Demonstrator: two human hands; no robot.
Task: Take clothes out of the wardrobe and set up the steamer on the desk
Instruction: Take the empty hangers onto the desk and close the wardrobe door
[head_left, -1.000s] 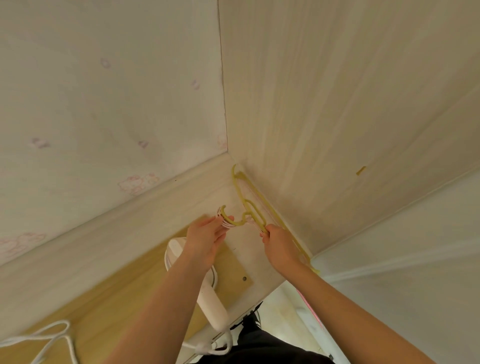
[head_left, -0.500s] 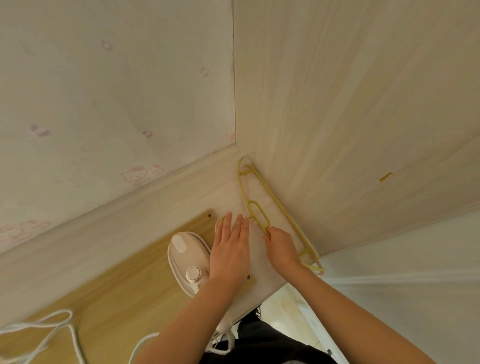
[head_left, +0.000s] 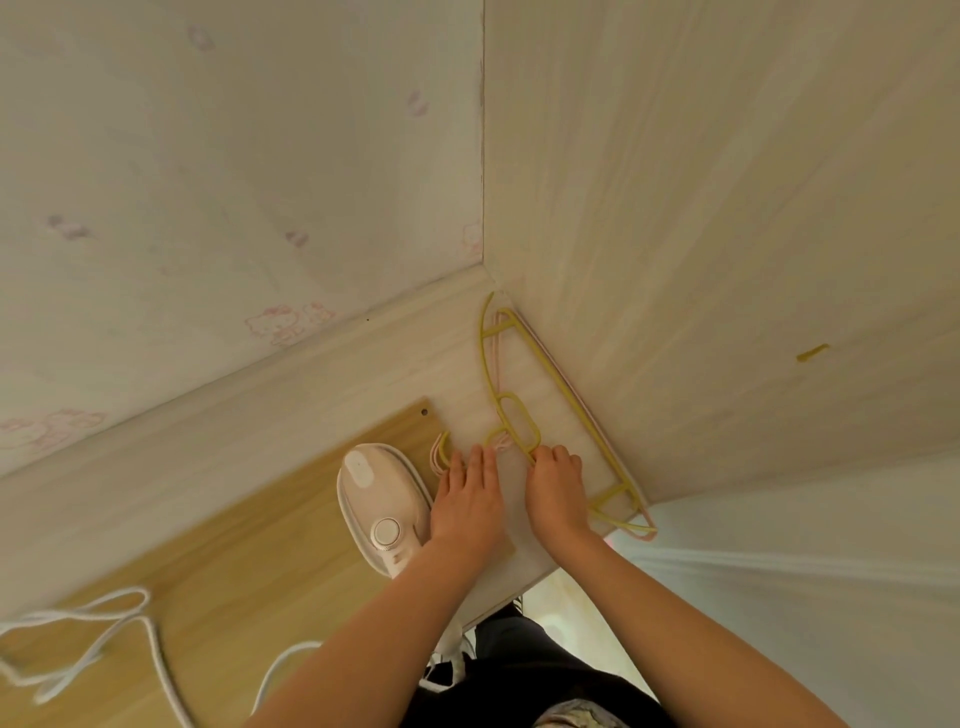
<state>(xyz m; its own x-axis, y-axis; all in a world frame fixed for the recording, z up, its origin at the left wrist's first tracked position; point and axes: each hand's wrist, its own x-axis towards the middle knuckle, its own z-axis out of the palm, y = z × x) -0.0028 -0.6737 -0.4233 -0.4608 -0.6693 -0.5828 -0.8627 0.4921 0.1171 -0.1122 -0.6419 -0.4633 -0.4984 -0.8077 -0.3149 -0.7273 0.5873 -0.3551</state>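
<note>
The white steamer (head_left: 382, 506) lies on the desk (head_left: 234, 561). Just right of the steamer, the left hand (head_left: 467, 501) rests flat, fingers straight. Further right, the right hand (head_left: 556, 491) curls its fingers around the neck of the yellow hanger (head_left: 514, 423), which lies flat beyond the steamer. A white cord (head_left: 78, 654) trails left of the steamer.

Soft even daylight, faint shadows, washed-out pale tones, wide-angle edge bending, slight blur

Pale cartoon-print wallpaper (head_left: 234, 182) left; light wood-grain panel (head_left: 701, 208) right.
</note>
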